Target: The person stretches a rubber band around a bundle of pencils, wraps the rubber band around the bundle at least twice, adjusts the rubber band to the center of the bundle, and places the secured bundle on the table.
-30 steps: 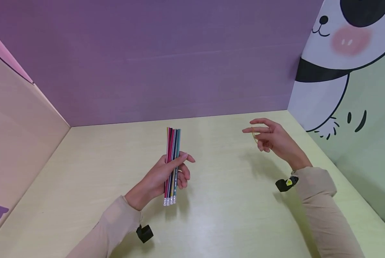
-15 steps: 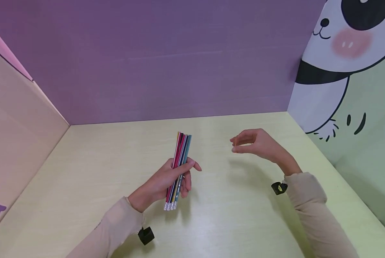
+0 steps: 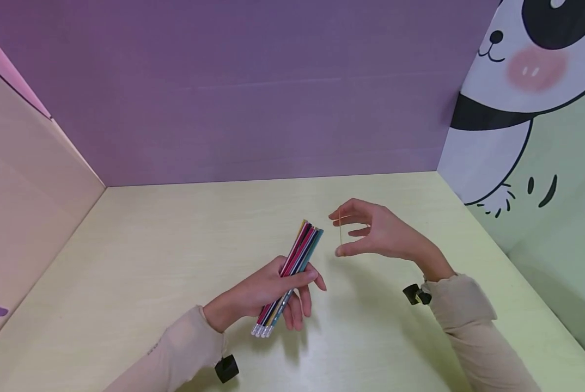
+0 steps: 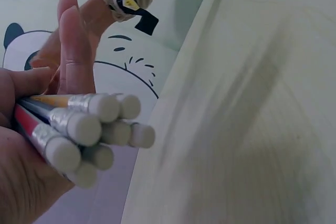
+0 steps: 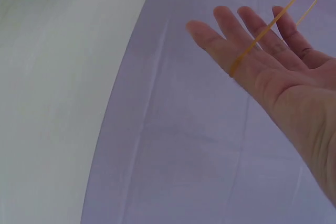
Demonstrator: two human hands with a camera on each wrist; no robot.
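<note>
My left hand (image 3: 265, 286) grips a bundle of several pencils (image 3: 299, 251) above the table, thumb laid across them. The bundle tilts, far ends to the right. White eraser ends (image 4: 84, 129) fill the near part of the left wrist view, with red, dark and yellow shafts behind them. To the right of the pencils' far ends, my right hand (image 3: 378, 231) has its thumb and fingers spread apart. A thin yellow-orange rubber band (image 3: 340, 234) is stretched between them. In the right wrist view the rubber band (image 5: 268, 28) loops round one digit and runs up to the right.
The pale wooden table (image 3: 175, 234) lies under both hands. A purple wall (image 3: 273, 98) closes off the back, a pinkish panel (image 3: 23, 163) the left, and a green panel (image 3: 567, 228) with a panda drawing the right.
My right hand has moved left and nearer, its thumb and fingers spreading the rubber band. The left hand has moved right with the pencils, which now lean more to the right.
</note>
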